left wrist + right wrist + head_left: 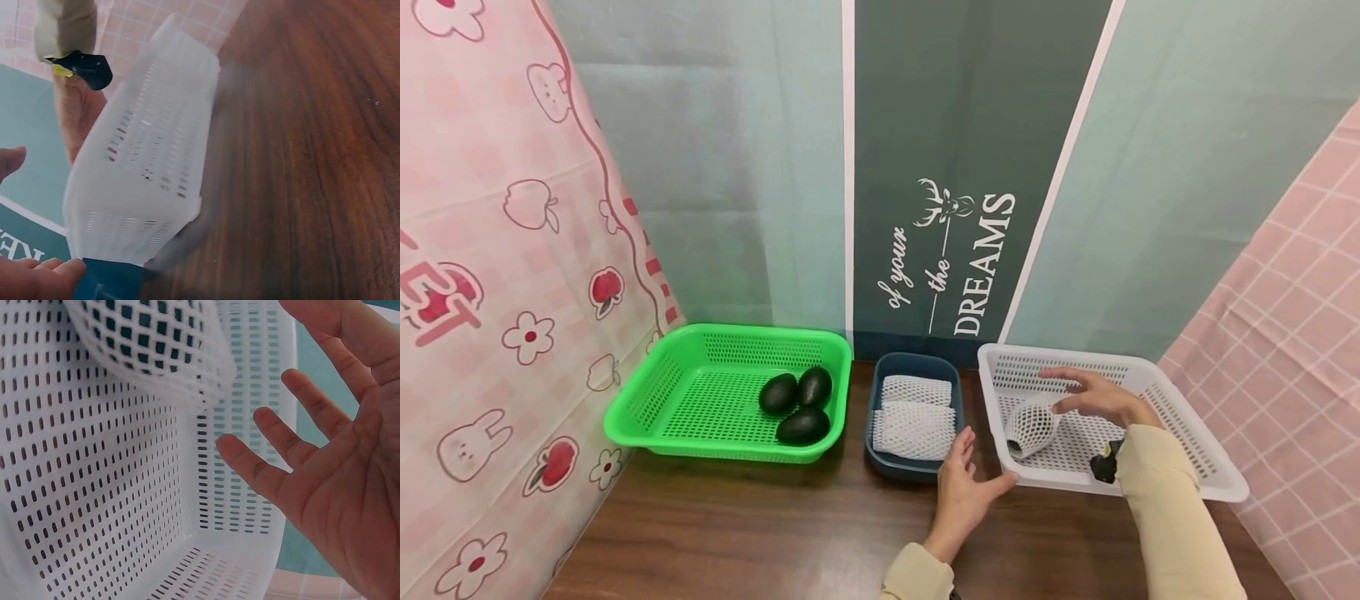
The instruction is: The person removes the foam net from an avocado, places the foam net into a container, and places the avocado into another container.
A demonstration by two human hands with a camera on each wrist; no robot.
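Observation:
An avocado in a white foam net [1032, 427] lies in the left part of the white basket [1217, 492]; its dark skin shows through the mesh. Over that basket is my right hand [1093, 397], fingers spread and apart from the netted fruit; the right wrist view shows its bare palm [356, 487] beside the mesh. My left hand [962, 492] is between the blue bin and the white basket, fingers extended and holding nothing, thumb near the basket's front left corner. White foam nets [913, 429] lie stacked in the dark blue bin [880, 467].
A green basket [730, 454] stands at the left with three dark avocados [803, 426] in its right side. All containers rest on a brown wooden table [737, 525]. Printed cloths [760, 167] hang behind and at both sides.

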